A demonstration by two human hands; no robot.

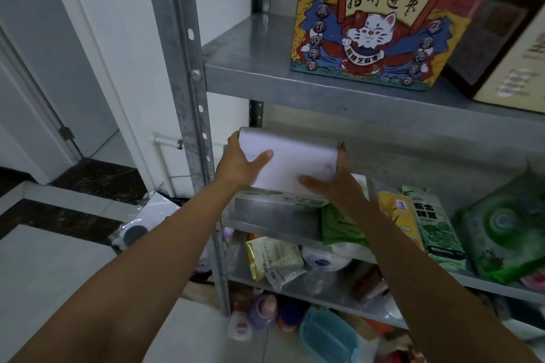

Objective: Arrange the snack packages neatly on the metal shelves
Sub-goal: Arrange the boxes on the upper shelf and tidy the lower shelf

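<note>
Left hand: our fingers grip the white box, below the cat carton.
Right hand: fingers grip its other end.

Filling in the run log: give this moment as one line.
object: white box | grip: left hand and right hand | place: middle shelf, over green-printed box

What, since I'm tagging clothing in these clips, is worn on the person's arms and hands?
Nothing visible. Both forearms are bare to the frame edge, with no sleeves. The left hand and right hand wear no gloves; no watch or bracelet shows at either wrist. The white package hides most of the fingers, so rings cannot be ruled out.
</note>
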